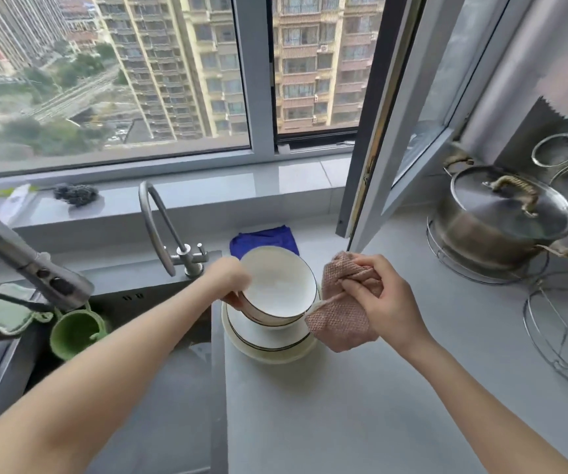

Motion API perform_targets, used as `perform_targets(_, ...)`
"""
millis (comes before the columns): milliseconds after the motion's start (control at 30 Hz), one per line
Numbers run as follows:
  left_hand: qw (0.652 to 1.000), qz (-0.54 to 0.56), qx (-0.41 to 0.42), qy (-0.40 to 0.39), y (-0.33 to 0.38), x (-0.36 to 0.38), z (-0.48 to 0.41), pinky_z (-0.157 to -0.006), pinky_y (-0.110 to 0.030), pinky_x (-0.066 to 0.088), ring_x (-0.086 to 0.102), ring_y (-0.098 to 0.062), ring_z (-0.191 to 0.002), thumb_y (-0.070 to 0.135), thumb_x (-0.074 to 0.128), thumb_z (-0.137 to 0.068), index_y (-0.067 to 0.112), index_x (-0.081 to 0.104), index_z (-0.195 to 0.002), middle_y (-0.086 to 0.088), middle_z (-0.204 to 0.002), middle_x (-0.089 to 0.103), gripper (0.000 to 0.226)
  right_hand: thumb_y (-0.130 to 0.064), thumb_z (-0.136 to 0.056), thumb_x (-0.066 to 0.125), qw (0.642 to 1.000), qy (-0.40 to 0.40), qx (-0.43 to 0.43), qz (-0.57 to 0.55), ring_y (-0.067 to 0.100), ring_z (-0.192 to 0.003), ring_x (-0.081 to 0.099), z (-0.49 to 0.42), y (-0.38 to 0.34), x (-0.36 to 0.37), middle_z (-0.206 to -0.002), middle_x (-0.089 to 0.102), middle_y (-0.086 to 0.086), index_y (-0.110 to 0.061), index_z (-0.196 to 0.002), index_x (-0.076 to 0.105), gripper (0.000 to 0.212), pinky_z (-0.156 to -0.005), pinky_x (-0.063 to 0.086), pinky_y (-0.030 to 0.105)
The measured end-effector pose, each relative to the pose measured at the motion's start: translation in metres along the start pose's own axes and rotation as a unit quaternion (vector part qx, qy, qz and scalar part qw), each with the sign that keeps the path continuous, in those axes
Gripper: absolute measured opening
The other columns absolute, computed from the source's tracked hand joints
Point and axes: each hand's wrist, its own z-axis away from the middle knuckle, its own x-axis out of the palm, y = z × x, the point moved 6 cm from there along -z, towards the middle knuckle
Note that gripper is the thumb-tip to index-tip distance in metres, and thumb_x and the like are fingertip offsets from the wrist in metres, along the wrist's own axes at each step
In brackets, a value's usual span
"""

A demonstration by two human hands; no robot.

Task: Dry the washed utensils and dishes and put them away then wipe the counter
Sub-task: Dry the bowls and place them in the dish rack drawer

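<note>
1. A person's left hand (233, 282) is pinching the left rim of a white bowl (275, 285). It is tipping the bowl's inside toward the viewer, just above a stack of dishes (268, 340) on the grey counter (344, 405).
2. The right hand (378, 295) is gripping a bunched pink cloth (340, 319) just right of the bowl.
3. The bowl is looking like glazed ceramic: stiff, breakable and likely slippery if wet. Cupping under its base would probably be steadier than the rim pinch.
4. The cloth is hanging soft and limp, so it should press easily into the bowl's curve.
5. The stack is sitting close to the counter's left edge, where the sink (159, 302) is dropping away (a risky side).
6. An open window sash (405, 131) is jutting over the far counter, and a lidded pot (501, 227) is standing far right.
7. The freest room is lying near and right of the stack.
</note>
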Motion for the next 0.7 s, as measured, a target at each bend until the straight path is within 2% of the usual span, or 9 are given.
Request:
perform_targets(100,0.998,-0.017,0.041,0.035,0.010,-0.008,0.004,-0.053,-0.021,0.049,0.057,-0.013,-0.034,-0.002,0.028,-0.085,0.005,0.050,-0.070,-0.004,-0.033,0.055,0.028,-0.010,-0.083,0.071,1.000,-0.014,0.000,0.000,-0.001,-0.097,0.061,-0.008,0.002,-0.001,-0.106,0.063,-0.022,-0.027,-0.101,0.059,0.028,-0.086,0.045,0.014)
perform_targets(167,0.991,-0.074,0.083,0.074,0.023,-0.017,0.012,-0.054,-0.026,0.050,0.061,-0.019,-0.045,-0.003,0.031,-0.083,0.009,0.046,-0.069,0.000,-0.032,0.053,0.024,-0.010,-0.083,0.071,1.000,-0.018,-0.008,0.000,-0.004,-0.098,0.060,-0.013,0.000,-0.005,-0.107,0.062,-0.024,-0.027,-0.101,0.058,0.028,-0.086,0.044,0.012)
perform_targets(233,0.973,-0.146,0.123,0.131,0.038,-0.024,0.027,-0.061,-0.031,0.047,0.065,-0.029,-0.072,-0.007,0.036,-0.083,0.007,0.048,-0.079,-0.007,-0.060,0.065,0.018,-0.009,-0.083,0.070,1.000,-0.015,-0.026,0.000,-0.010,-0.097,0.058,-0.016,-0.005,-0.009,-0.107,0.060,-0.027,-0.032,-0.098,0.057,0.031,-0.085,0.042,0.007)
perform_targets(300,0.943,-0.222,0.145,0.200,0.052,-0.028,0.045,-0.064,-0.034,0.040,0.062,-0.034,-0.093,-0.009,0.039,-0.085,0.006,0.045,-0.099,-0.015,-0.095,0.063,0.021,-0.008,-0.083,0.070,0.999,-0.005,-0.048,0.000,-0.015,-0.097,0.056,-0.020,-0.011,-0.013,-0.110,0.059,-0.026,-0.030,-0.099,0.056,0.030,-0.085,0.040,0.004)
perform_targets(400,0.892,-0.314,0.175,0.275,0.063,-0.026,0.061,-0.059,-0.036,0.036,0.058,-0.034,-0.079,-0.012,0.037,-0.085,0.006,0.035,-0.118,-0.017,-0.098,0.055,0.037,-0.008,-0.084,0.069,0.997,0.005,-0.070,0.008,-0.007,-0.100,0.057,-0.025,-0.014,-0.017,-0.114,0.062,-0.015,-0.022,-0.105,0.058,0.028,-0.088,0.040,0.004)
perform_targets(467,0.874,-0.332,0.197,0.294,0.064,-0.025,0.068,-0.058,-0.035,0.035,0.047,-0.030,-0.068,-0.010,0.039,-0.086,0.010,0.026,-0.135,-0.017,-0.098,0.051,0.054,-0.008,-0.084,0.069,0.997,0.006,-0.079,0.012,0.004,-0.106,0.059,-0.028,-0.014,-0.018,-0.119,0.062,-0.009,-0.017,-0.108,0.059,0.027,-0.091,0.042,0.009)
perform_targets(533,0.868,-0.346,0.206,0.292,0.061,-0.024,0.070,-0.060,-0.035,0.036,0.048,-0.031,-0.071,-0.007,0.041,-0.088,0.020,0.014,-0.147,-0.018,-0.104,0.050,0.070,-0.008,-0.084,0.069,0.996,0.008,-0.092,0.013,0.008,-0.111,0.058,-0.029,-0.015,-0.018,-0.124,0.061,-0.005,-0.014,-0.111,0.060,0.029,-0.095,0.042,0.013)
perform_targets(600,0.898,-0.286,0.189,0.276,0.054,-0.032,0.071,-0.066,-0.035,0.038,0.054,-0.034,-0.084,-0.003,0.036,-0.091,0.028,0.014,-0.148,-0.018,-0.107,0.047,0.069,-0.006,-0.084,0.069,0.993,0.019,-0.112,0.011,0.006,-0.113,0.056,-0.029,-0.019,-0.018,-0.128,0.060,-0.003,-0.013,-0.111,0.060,0.030,-0.096,0.039,0.010)
perform_targets(700,0.970,0.023,0.135,0.199,0.032,-0.042,0.065,-0.063,-0.037,0.050,0.054,-0.036,-0.083,-0.004,0.027,-0.084,0.029,0.038,-0.136,-0.011,-0.105,0.046,0.063,-0.005,-0.084,0.068,0.986,0.056,-0.156,-0.005,0.007,-0.118,0.054,-0.030,-0.032,-0.013,-0.130,0.057,-0.004,-0.011,-0.110,0.059,0.028,-0.099,0.039,0.013)
